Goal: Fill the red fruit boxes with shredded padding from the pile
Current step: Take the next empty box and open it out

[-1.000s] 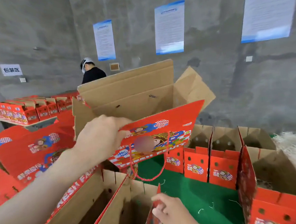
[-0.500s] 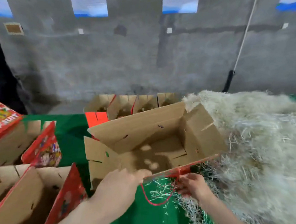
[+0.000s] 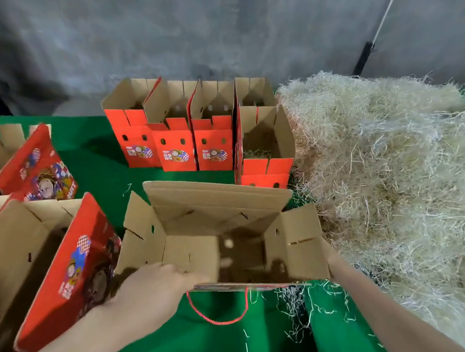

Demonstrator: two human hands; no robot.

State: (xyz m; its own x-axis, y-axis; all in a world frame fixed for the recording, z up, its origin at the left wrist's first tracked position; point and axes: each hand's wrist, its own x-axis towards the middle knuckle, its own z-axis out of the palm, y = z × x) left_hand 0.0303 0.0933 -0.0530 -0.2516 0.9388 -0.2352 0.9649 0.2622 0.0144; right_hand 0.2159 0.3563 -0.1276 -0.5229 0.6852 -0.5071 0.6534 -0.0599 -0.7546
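An open red fruit box (image 3: 193,253) stands on the green tabletop (image 3: 128,168) right in front of me, its brown inside bare and its flaps up. My left hand (image 3: 151,291) grips its near wall at the left corner. My right forearm (image 3: 380,303) reaches to the box's right flap, where the hand itself is hidden behind the cardboard. The big pile of pale shredded padding (image 3: 396,174) lies directly to the right of the box. A red cord handle (image 3: 219,319) hangs from the near wall.
Three open red boxes (image 3: 175,150) stand in a row at the back, and a fourth box (image 3: 265,144) beside the pile holds a little padding. More open boxes (image 3: 65,277) crowd the left side. A grey wall and a leaning pole (image 3: 367,52) are behind.
The box has come down and nearer to me beside the pile. My view has tipped down. My right hand has moved from the near edge to behind the right flap.
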